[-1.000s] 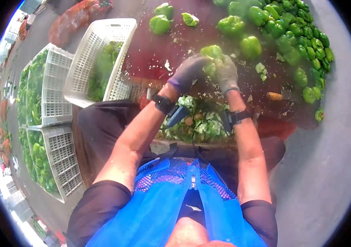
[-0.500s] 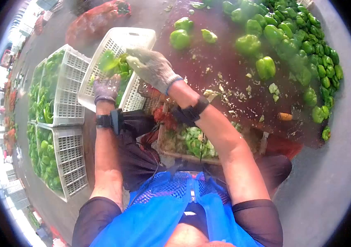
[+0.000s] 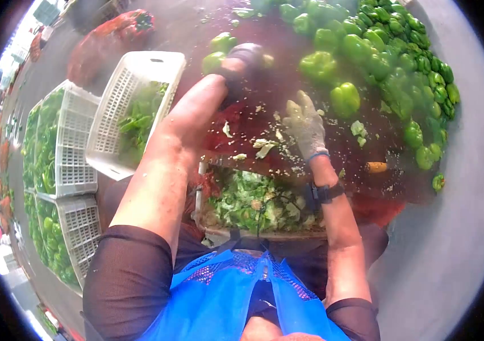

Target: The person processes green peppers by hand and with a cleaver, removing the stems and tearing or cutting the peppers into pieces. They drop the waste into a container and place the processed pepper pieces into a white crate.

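Observation:
My left hand (image 3: 246, 54), in a dark glove, reaches to the far part of the dark red work surface (image 3: 279, 102). It is blurred and its fingers are hidden. Two green bell peppers (image 3: 223, 42) lie at its left, and a blurred pale-green piece (image 3: 267, 61) shows at its right. My right hand (image 3: 305, 126), in a pale glove, is open over the surface, fingers apart, holding nothing I can see. Pale seeds and scraps (image 3: 265, 148) surround it, and a single green bell pepper (image 3: 345, 100) is to its right.
A white basket (image 3: 165, 59) with green pieces stands at left. Beyond it are white crates (image 3: 78, 145) full of peppers. A large pepper heap (image 3: 392, 51) covers the back right. A bin of scraps (image 3: 256, 199) sits before my lap; an orange-brown stub (image 3: 376, 167) lies right.
Both hands have left the white basket. My left hand has gone right and away to the peppers; my right hand has moved right over the scraps. The view has shifted slightly.

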`<action>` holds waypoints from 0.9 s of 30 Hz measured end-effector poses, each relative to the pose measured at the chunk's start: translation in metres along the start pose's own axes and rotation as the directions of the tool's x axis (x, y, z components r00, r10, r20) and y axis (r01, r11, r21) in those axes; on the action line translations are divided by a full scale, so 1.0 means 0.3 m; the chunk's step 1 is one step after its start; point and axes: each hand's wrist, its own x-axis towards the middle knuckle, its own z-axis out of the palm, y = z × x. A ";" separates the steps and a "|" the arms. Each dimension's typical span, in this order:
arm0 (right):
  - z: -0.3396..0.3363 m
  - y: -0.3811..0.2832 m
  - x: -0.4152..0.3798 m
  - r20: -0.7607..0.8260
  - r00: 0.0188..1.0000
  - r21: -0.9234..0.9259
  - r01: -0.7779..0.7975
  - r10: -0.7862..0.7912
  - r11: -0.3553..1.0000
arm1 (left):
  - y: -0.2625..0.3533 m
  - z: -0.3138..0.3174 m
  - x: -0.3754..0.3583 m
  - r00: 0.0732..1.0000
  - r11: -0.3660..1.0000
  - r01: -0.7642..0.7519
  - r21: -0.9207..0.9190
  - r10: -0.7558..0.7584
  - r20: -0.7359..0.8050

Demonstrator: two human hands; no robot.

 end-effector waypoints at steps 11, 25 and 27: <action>0.040 -0.078 0.207 0.077 0.994 -0.421 0.100 -0.074 0.902 | 0.102 0.186 -0.152 0.982 0.691 -0.051 -0.721 -0.098 -0.163; 0.127 0.053 0.023 0.054 0.995 0.531 -0.096 0.079 0.842 | 0.302 0.298 -0.465 0.882 -0.161 -0.255 -0.953 -0.444 -0.161; 0.100 0.010 -0.030 0.371 0.917 0.765 -0.390 0.145 0.513 | 0.278 0.284 -0.495 0.913 -0.424 -0.241 -0.873 -0.403 -0.056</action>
